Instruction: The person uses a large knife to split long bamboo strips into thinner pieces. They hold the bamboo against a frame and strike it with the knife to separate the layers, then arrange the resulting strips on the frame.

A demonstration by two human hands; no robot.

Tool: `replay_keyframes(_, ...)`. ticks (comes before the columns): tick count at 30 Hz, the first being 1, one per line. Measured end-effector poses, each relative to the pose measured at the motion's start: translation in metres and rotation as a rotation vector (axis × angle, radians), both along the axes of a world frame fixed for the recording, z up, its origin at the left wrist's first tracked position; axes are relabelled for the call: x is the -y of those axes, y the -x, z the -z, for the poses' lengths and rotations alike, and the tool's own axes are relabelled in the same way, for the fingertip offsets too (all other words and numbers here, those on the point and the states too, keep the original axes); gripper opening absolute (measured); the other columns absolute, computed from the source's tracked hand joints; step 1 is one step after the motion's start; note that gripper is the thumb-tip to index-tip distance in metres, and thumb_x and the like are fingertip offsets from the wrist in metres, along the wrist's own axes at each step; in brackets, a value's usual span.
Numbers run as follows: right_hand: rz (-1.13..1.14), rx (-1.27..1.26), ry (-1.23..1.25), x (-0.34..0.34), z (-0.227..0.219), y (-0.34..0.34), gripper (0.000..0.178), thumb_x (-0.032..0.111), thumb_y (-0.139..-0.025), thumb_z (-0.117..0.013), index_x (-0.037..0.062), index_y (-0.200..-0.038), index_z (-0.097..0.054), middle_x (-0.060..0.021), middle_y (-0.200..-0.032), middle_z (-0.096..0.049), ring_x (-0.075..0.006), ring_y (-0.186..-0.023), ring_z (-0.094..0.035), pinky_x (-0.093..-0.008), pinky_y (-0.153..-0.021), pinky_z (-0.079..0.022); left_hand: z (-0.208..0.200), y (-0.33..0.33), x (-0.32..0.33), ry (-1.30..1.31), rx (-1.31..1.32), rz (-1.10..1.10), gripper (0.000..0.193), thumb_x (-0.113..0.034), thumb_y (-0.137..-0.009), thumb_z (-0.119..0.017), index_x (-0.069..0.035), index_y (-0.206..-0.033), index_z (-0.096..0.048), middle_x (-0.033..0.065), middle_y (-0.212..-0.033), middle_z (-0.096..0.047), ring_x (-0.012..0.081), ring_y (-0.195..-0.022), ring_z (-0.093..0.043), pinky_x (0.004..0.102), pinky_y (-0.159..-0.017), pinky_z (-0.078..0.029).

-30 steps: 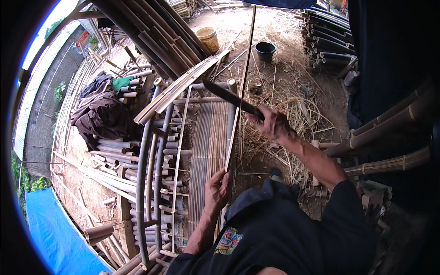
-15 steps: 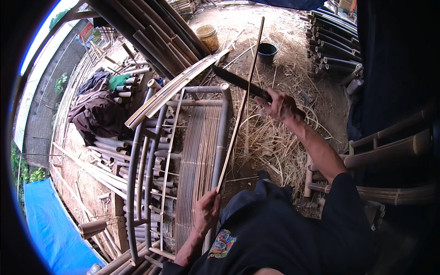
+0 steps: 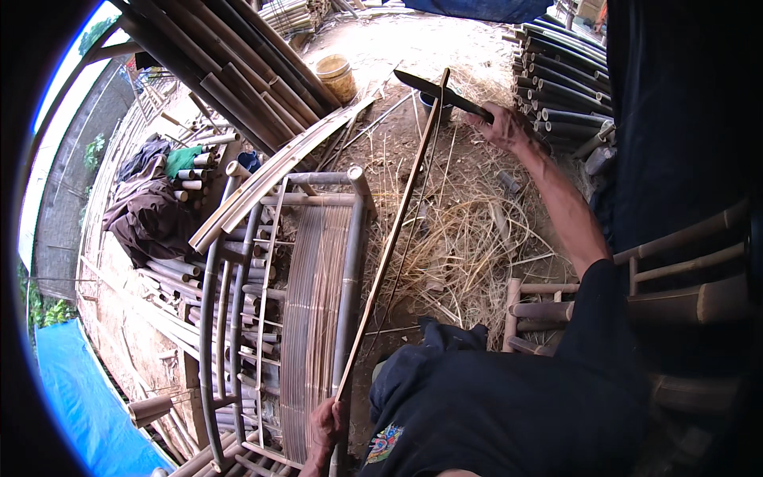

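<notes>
My right hand point(image 3: 509, 127) is closed around the handle of a long dark-bladed machete point(image 3: 445, 94), out in front of me at the upper middle. Its blade crosses a long, narrow bamboo strip point(image 3: 393, 232) close to the strip's far end. My left hand point(image 3: 326, 421) grips the near end of that strip, low in the view beside a bamboo bench frame. A thin sliver point(image 3: 413, 230) runs alongside the strip, partly apart from it. The bench point(image 3: 350, 262) has a slatted bamboo seat and stands left of the strip.
Pale shavings point(image 3: 461, 230) litter the ground ahead. Split bamboo lengths point(image 3: 278, 171) lean across the bench's far end. A yellowish bucket point(image 3: 335, 77) stands farther off. Stacked dark poles point(image 3: 564, 87) lie at the far right, with bamboo furniture point(image 3: 683, 294) nearer. A blue tarp point(image 3: 87, 397) is at lower left.
The machete has moved outward along the strip toward its far end, and my right arm is stretched farther. My left hand is lower, still gripping the strip. The whole view has shifted slightly.
</notes>
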State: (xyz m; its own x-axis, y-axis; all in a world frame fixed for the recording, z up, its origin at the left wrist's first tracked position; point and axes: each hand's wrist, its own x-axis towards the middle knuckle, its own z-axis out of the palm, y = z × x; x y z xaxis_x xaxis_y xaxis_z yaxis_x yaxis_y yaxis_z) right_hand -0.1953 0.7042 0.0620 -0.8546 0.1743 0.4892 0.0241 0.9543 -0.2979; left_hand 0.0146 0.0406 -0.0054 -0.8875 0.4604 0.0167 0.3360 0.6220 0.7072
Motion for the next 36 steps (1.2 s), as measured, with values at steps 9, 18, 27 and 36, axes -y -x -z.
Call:
replay_keyframes(9,0.498,-0.006,0.612,-0.100,-0.033,-0.040,0.072,0.076,-0.078,-0.053,0.0048,-0.091,-0.060,0.0013,-0.056,-0.050,-0.0105,-0.042,-0.049,-0.0270,-0.040,-0.041,0.037,-0.010,0.033,0.181,0.241,-0.042,0.022,-0.018,-0.095,-0.050,-0.002,-0.091,-0.065,0.0096,-0.057,-0.053,0.0210,-0.051,-0.057,0.0334,-0.050,-0.045)
replay_keyframes(18,-0.158,0.194,0.307,0.230,0.024,-0.104,0.052,0.060,-0.093,-0.042,0.0100,-0.081,-0.051,-0.0001,-0.055,-0.049,-0.0118,-0.040,-0.046,-0.0303,-0.034,-0.042,-0.048,0.146,-0.185,-0.576,0.730,-0.033,0.032,-0.024,-0.098,-0.054,0.001,-0.118,-0.062,-0.0067,-0.062,-0.043,0.0021,-0.053,-0.039,0.0191,-0.046,-0.031)
replay_keyframes(27,-0.226,0.134,0.367,0.285,0.009,-0.115,0.057,0.063,-0.091,-0.046,0.0073,-0.083,-0.057,-0.0107,-0.059,-0.061,-0.0262,-0.049,-0.063,-0.0424,-0.048,-0.053,-0.074,0.127,-0.161,-0.693,0.696,-0.006,0.035,-0.025,-0.100,-0.051,-0.003,-0.127,-0.056,-0.0094,-0.060,-0.037,-0.0011,-0.046,-0.030,0.0162,-0.040,-0.021)
replay_keyframes(36,-0.318,-0.006,0.307,0.291,-0.007,-0.111,0.061,0.065,-0.093,-0.037,0.0087,-0.079,-0.056,-0.0034,-0.052,-0.051,-0.0170,-0.043,-0.054,-0.0358,-0.038,-0.046,-0.078,0.094,-0.110,-0.699,0.755,-0.003,0.039,-0.021,-0.099,-0.054,0.002,-0.131,-0.052,-0.0069,-0.070,-0.047,0.0002,-0.058,-0.040,0.0163,-0.049,-0.031)
